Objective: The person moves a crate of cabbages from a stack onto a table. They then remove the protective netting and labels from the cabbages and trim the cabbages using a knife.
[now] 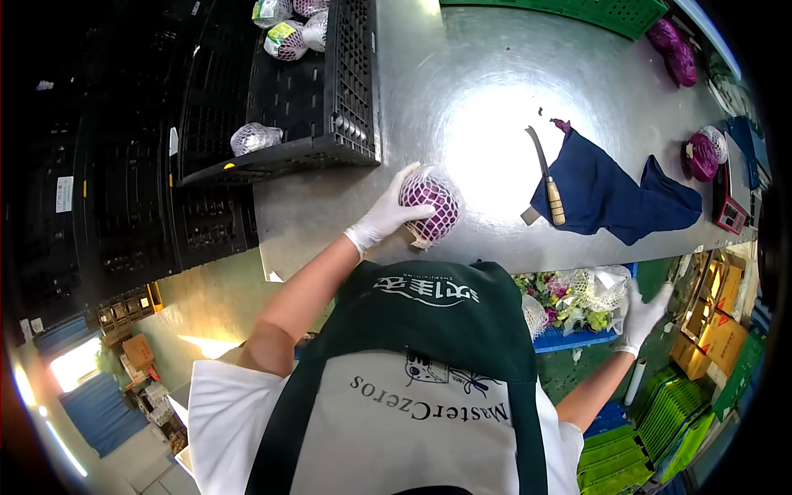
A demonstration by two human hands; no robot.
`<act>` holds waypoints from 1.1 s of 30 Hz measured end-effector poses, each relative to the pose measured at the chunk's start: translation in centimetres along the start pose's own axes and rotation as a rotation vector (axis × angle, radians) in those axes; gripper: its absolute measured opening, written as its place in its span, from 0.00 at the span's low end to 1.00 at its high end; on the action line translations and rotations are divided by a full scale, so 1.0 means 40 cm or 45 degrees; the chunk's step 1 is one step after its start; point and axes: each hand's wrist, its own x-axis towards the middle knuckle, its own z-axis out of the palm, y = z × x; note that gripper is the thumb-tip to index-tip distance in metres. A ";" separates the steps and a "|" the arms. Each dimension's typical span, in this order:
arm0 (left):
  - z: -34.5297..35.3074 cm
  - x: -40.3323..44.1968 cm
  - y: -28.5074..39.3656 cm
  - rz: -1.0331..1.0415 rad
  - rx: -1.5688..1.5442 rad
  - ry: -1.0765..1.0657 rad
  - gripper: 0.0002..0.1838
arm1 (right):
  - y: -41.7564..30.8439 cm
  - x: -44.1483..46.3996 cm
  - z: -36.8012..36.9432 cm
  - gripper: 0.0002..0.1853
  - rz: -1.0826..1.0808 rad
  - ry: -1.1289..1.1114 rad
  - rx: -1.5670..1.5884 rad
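My left hand (386, 213), in a white glove, grips a red cabbage (432, 206) wrapped in a white foam net, at the near edge of the metal table. My right hand (646, 318), also gloved, is low on the right with thumb and fingers apart and nothing visible in it. It is beside a blue crate (569, 340) filled with leafy trimmings and white netting. A curved knife (551, 186) with a wooden handle lies on a dark blue cloth (610, 194) on the table.
A black crate (355, 91) at the left holds several netted cabbages (286, 40). A green crate (561, 12) stands at the far edge. On the right are bare red cabbages (676, 54), another cabbage (701, 157) and a red-edged device (731, 216). Green crates (615, 458) are stacked below right.
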 end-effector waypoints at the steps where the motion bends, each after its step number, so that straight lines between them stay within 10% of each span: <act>1: -0.005 0.010 -0.003 0.016 -0.035 -0.020 0.51 | -0.089 0.013 -0.028 0.39 0.044 0.209 0.132; 3: -0.024 0.021 -0.001 -0.007 -0.135 -0.129 0.45 | -0.203 0.007 -0.008 0.28 0.072 0.213 0.623; 6: -0.018 0.023 0.030 -0.057 -0.139 -0.287 0.48 | -0.429 -0.049 0.057 0.24 0.035 -0.516 1.264; 11: 0.021 0.031 0.088 -0.056 -0.079 -0.596 0.58 | -0.692 -0.093 0.132 0.23 -0.471 -1.107 1.391; 17: 0.036 0.037 0.091 -0.174 -0.219 -0.727 0.60 | -0.584 0.053 0.265 0.08 0.576 -0.448 1.926; 22: 0.017 0.056 -0.029 -0.545 -0.987 -0.467 0.32 | -0.417 0.048 0.203 0.34 -0.010 -0.433 0.768; 27: 0.114 0.092 0.130 -0.652 -1.314 -0.488 0.38 | -0.514 -0.031 0.193 0.31 0.462 -0.982 1.877; 33: 0.170 0.087 0.324 -0.120 -0.197 -0.720 0.35 | -0.546 0.072 0.361 0.35 0.717 -1.258 3.097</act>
